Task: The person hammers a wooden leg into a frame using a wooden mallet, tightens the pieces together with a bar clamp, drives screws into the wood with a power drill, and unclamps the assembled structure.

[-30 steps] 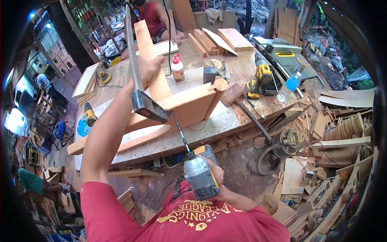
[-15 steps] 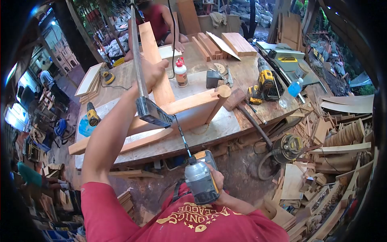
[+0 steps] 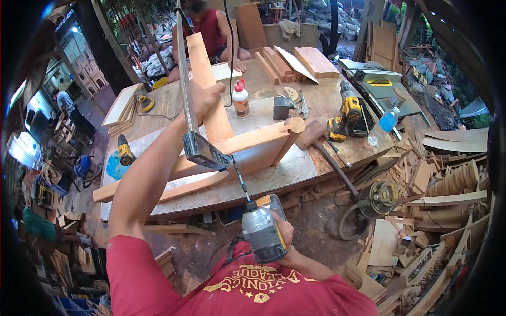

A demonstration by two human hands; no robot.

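Fingers wrapped round its grip, my right hand (image 3: 283, 231) holds a power drill (image 3: 262, 231). Its long bit (image 3: 241, 181) points up to the wooden frame (image 3: 258, 152) just beside the clamp's black jaw. My left hand (image 3: 205, 102) is closed round the upright wooden board (image 3: 206, 73), behind the bar of the clamp (image 3: 205, 152). Part of the left fingers is hidden by the board and bar. The frame, with a rounded post end (image 3: 296, 125), stands on the workbench (image 3: 295, 179).
A glue bottle (image 3: 241, 100), a mallet (image 3: 312, 135), another drill (image 3: 349, 108) and a water bottle (image 3: 389, 121) are on the bench. Another person (image 3: 216, 31) sits behind it. A round machine (image 3: 380, 196) and wood scraps (image 3: 421, 237) lie at the right.
The bench and its objects have shifted slightly right and down in view. The drill has moved a little right, and its bit still reaches the frame. Both grips are unchanged.
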